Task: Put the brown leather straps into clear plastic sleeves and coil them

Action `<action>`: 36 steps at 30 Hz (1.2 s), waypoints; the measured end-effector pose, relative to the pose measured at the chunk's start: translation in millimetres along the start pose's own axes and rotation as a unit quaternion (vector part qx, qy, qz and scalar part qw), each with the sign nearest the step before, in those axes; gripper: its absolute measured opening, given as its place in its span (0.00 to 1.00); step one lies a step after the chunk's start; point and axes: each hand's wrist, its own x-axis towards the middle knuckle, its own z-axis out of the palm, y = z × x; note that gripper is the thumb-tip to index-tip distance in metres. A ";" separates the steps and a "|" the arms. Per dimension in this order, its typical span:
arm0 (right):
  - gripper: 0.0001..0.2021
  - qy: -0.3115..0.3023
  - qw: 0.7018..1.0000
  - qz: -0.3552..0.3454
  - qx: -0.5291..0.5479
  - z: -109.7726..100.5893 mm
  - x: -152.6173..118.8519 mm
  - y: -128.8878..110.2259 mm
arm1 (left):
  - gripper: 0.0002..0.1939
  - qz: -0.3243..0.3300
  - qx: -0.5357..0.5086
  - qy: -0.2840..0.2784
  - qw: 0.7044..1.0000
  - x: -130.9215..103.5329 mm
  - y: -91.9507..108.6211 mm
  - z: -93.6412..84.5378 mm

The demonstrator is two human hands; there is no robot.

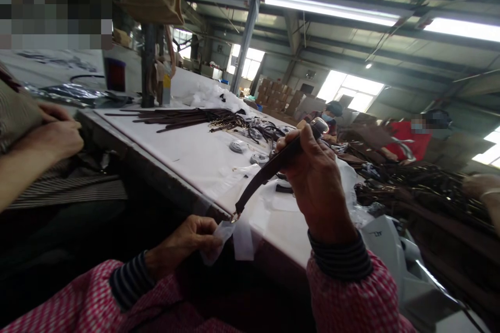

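Note:
My right hand point(314, 182) is raised over the white table point(172, 151), its fingers wrapped round a dark strap point(260, 179). A shiny, rounded metal-looking piece point(319, 126) shows at its fingertips. The strap slants down to the left and ends in a small metal ring point(234, 217) near the table's front edge. Just left of that ring, my left hand point(195, 237) pinches a translucent white piece point(222, 237), which touches or overlaps the ring.
Long dark straps point(167, 116) lie across the table, with coiled bundles point(237, 146) nearer. A person's hands point(58, 138) are at the left. Dark straps point(417, 187) are heaped at the right, where other people work. A metal post point(148, 62) stands at the back left.

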 end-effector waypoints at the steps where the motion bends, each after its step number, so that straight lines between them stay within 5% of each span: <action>1: 0.14 0.003 1.000 0.003 -0.005 -1.1 0.0 0.0 | 0.15 -0.001 -0.005 0.000 1.000 1.2 -0.9 0.1; 21: 0.17 0.005 1.000 0.019 -0.018 -4.0 -6.3 1.4 | 0.13 0.013 -0.005 0.011 1.000 5.2 3.8 8.6; 30: 0.16 0.010 0.999 0.044 0.003 -15.2 -6.9 3.8 | 0.09 0.042 0.010 -0.099 0.994 -10.0 48.2 9.6; 36: 0.16 -0.032 0.997 0.073 0.017 -16.3 -9.9 6.0 | 0.17 0.032 -0.041 -0.076 0.996 -17.3 50.4 9.6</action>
